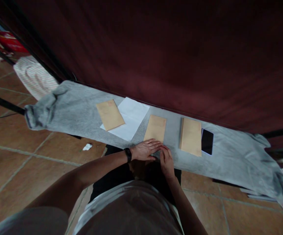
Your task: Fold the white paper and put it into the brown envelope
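A brown envelope (155,128) lies on the grey cloth in front of me. My left hand (145,150) rests flat across its near end, fingers stretched out to the right. Beside it, my right hand (166,160) touches the envelope's near right corner with bent fingers; whether it pinches anything is too small to tell. Further left, another brown envelope (110,115) overlaps a white sheet of paper (133,116). To the right is a stack of brown envelopes (191,136), with a dark-screened phone (207,141) against its right side.
The grey cloth (77,104) covers a long narrow surface, with a dark red curtain (156,49) behind it. A striped cloth (37,76) hangs at the far left. Crumpled white paper (87,147) lies on the tiled floor (58,156).
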Demonstrator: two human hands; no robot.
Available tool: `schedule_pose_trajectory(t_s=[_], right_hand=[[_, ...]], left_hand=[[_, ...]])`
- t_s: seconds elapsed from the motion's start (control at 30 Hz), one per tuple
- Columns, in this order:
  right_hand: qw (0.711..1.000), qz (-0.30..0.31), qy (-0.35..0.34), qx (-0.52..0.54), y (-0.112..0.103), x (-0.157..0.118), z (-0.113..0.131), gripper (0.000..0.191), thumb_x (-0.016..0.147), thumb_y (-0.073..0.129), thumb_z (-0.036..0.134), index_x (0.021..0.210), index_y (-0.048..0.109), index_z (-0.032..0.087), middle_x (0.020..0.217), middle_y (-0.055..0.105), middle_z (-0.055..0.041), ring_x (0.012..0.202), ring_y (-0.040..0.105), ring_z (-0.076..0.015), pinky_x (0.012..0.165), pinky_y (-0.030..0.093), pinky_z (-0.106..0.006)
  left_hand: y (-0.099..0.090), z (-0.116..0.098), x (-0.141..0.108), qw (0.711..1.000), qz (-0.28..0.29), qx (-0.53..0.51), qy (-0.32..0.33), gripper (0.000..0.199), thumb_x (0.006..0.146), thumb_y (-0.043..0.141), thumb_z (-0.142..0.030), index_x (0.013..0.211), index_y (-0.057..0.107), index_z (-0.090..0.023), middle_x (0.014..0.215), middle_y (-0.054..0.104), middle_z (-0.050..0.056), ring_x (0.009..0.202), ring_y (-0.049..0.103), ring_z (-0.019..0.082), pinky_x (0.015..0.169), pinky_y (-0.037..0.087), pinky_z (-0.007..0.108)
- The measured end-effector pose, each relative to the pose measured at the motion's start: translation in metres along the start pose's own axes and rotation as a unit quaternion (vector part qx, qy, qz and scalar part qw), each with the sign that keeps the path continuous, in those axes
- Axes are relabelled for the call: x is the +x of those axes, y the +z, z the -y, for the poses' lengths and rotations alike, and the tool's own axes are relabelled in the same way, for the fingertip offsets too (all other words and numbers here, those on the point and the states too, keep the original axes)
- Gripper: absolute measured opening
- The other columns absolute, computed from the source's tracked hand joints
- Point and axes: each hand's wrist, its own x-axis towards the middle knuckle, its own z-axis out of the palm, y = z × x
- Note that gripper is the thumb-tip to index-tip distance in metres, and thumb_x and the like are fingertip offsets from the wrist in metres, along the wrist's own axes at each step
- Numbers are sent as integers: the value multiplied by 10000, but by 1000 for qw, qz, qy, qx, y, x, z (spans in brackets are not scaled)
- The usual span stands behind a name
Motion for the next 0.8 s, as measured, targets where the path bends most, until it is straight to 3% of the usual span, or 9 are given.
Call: schedule_pose_trajectory(t_s=[0.2,0.33,0.43,0.63,0.8], right_hand=[[999,35,9,15,-6,26,-2,414,1047,321,336,1318,606,205,1355,614,-110,1308,528,-212,1134,414,-460],[992,104,-50,-50,0,47,-2,430,1061,308,326,1363,582,189,1382,612,-109,1341,509,-201,1172,355,-472],[983,118,-71,-121,3,60,-7,437,1064,302,301,1399,549,167,1453,554,-116,1387,462,-190,1185,334,-452],[965,121,-74,-222,6,78,-21,451,1063,309,298,1476,465,203,1554,433,-56,1445,384,-180,1213,289,-424],[959,100,-68,-258,9,95,-31,484,1055,335,304,1528,382,215,1572,391,-62,1456,370,-199,1218,270,-442]], left_hand=[[0,2,-2,999,-12,27,25,655,922,589,-473,1491,410,-200,1560,420,122,1498,274,238,1245,134,416],[1,3,-2,996,-14,83,21,525,931,567,-506,1367,555,-213,1474,521,112,1449,359,252,1237,176,427],[6,8,0,995,-19,99,29,490,925,560,-544,1304,609,-237,1394,588,88,1391,434,256,1226,206,450],[10,12,3,993,-27,110,42,535,947,505,-569,1395,548,-279,1481,525,66,1418,402,245,1229,168,434],[4,12,2,994,-1,100,48,562,977,439,-569,1475,451,-309,1567,427,29,1477,312,232,1231,133,420]])
